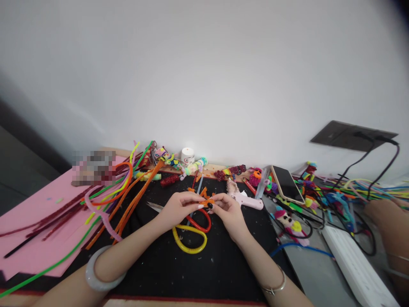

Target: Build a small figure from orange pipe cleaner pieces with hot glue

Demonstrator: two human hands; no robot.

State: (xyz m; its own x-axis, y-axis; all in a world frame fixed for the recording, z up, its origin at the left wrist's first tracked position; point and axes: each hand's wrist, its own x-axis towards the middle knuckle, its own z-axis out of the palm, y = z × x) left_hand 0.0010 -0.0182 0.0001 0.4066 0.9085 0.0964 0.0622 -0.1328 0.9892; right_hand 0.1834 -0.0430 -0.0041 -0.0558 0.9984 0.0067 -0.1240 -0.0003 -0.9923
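Note:
My left hand (183,208) and my right hand (228,209) meet over the black mat, fingertips pinched on a small piece of orange pipe cleaner (209,201). The fingers cover part of it, so its exact shape is hard to make out. More short orange pieces lie just behind. Beneath my hands rest scissors (191,244) with one red and one yellow handle, their blades pointing left past my left wrist. A pale pink hot glue gun (249,202) lies right of my right hand.
Long pipe cleaners (129,204) spread over a pink sheet (19,217) at left. A white cup (188,156) stands by the wall. A phone (287,184), a pipe-cleaner doll (289,224), cables and a white power strip (358,266) lie right. Another person's arm (388,230) reaches in there.

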